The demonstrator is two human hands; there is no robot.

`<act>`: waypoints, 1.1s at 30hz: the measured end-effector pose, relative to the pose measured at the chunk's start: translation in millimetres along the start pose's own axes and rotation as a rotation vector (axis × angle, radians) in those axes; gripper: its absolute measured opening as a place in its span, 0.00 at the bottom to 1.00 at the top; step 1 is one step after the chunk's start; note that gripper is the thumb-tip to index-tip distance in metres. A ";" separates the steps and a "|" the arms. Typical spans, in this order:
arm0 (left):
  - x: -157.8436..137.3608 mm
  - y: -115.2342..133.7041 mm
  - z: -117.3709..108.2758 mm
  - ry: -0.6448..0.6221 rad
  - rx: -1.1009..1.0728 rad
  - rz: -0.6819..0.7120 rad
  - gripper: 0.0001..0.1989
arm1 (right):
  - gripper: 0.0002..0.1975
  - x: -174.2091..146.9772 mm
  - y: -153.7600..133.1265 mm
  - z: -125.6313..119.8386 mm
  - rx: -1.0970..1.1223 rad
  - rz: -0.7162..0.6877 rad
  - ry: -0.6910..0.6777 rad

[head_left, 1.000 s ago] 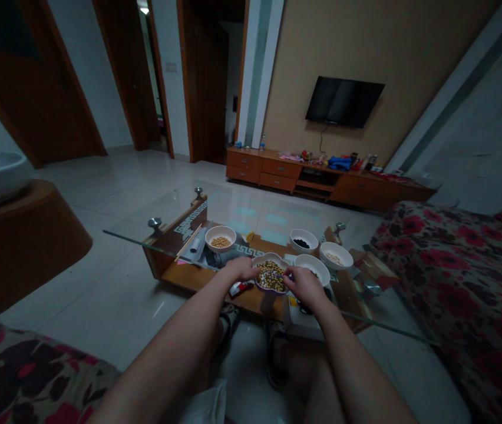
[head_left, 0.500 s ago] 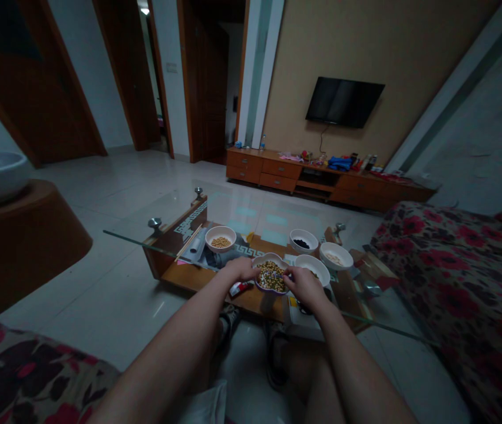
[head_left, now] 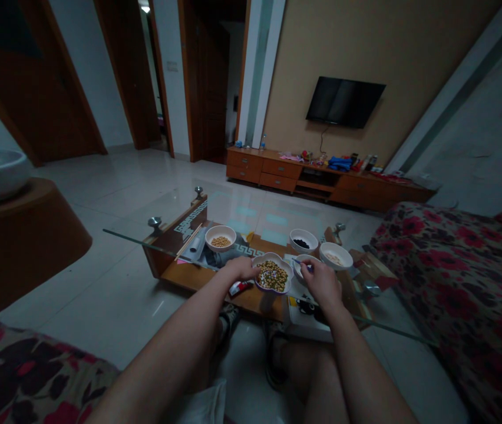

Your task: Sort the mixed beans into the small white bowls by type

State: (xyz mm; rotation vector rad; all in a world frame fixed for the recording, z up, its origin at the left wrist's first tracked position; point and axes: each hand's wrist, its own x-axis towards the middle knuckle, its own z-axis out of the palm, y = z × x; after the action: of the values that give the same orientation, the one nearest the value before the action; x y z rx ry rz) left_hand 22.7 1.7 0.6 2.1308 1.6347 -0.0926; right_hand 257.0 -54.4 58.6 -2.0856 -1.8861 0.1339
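Observation:
My left hand (head_left: 243, 268) is closed on the left rim of a flower-shaped bowl (head_left: 289, 274), its fingertips partly hidden. Mixed yellow, green and pale beans (head_left: 272, 275) fill this bowl, which has a purplish outer side. My right hand (head_left: 321, 284) is over a round white bowl (head_left: 300, 259) just to the right. Its fingers pinch a slim purple thing (head_left: 297, 261), too small to name for certain. That white bowl's contents are mostly hidden behind my hand.
On the glass table (head_left: 131, 237) stand a bowl of tan beans (head_left: 221, 231), a bowl of black beans (head_left: 297, 234) and a bowl with pale pieces (head_left: 344, 257). Chopsticks (head_left: 189, 241) lie at the left. A red-and-white packet (head_left: 238, 288) shows beside the flower-shaped bowl. A floral sofa (head_left: 436, 259) stands right.
My right hand has moved right, from the beans in the flower-shaped bowl to the round white bowl, and a slim purple thing now shows at its fingers. My left hand stays put.

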 end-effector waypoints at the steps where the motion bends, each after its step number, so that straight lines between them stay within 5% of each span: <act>1: -0.8 0.6 -0.6 0.000 0.003 -0.002 0.30 | 0.17 -0.6 0.3 -2.3 -0.018 0.059 0.002; 9: -0.3 1.1 0.3 0.003 0.029 -0.011 0.29 | 0.16 -3.8 -0.2 -9.5 -0.062 0.262 -0.019; 18: 0.3 0.6 1.6 0.005 0.029 -0.008 0.29 | 0.16 -5.4 0.5 -6.9 -0.053 0.281 0.021; 22: 0.0 0.8 0.7 0.007 0.022 -0.005 0.29 | 0.15 -2.6 0.9 -1.2 -0.036 0.154 0.010; 28: 0.9 -0.8 1.3 0.013 0.017 0.005 0.30 | 0.12 -0.8 -0.5 14.4 0.125 -0.254 -0.153; 33: -0.8 -0.2 0.8 0.010 0.021 0.001 0.30 | 0.10 -2.5 -4.3 20.9 0.157 -0.326 -0.242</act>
State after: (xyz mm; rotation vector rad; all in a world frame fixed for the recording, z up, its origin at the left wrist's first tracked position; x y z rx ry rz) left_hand 22.4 0.8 0.0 2.1510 1.6445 -0.0993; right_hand 246.7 -52.8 39.8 -1.6972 -2.2470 0.4574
